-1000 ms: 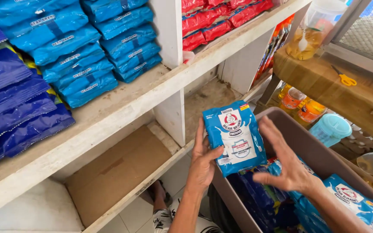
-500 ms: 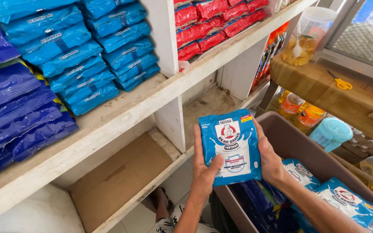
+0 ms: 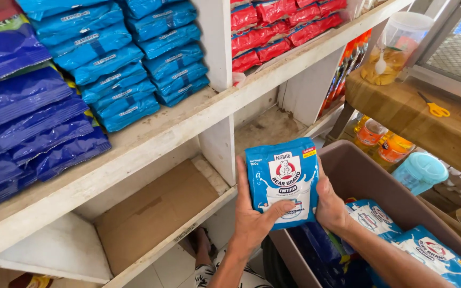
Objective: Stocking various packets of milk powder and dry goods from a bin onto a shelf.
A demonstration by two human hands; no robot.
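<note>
You hold a blue pouch (image 3: 285,181) upright, its long axis vertical, printed face turned toward you and top edge toward the shelf. It hangs in the air in front of the lower shelf opening, above the near corner of the brown bin (image 3: 369,178).

Your left hand (image 3: 252,218) grasps the pouch's left edge, thumb laid across the lower front, fingers behind it. Your right hand (image 3: 331,205) clasps the right edge, palm against the side, fingers hidden behind. Both grips are closed on the pouch; it sits between the two palms.

The pouch is a flat, glossy plastic packet, rectangular, slightly puffed, with a white panel on the front. More pouches of the same kind (image 3: 428,250) lie in the bin just right of your forearm.

The wooden shelf (image 3: 150,144) is painted white, worn and chipped. Its upper level carries stacked light blue packets (image 3: 118,58), dark blue packets (image 3: 33,133) to the left and red packets (image 3: 278,26) to the right. A flat piece of cardboard (image 3: 156,213) lies on the lower level.
</note>
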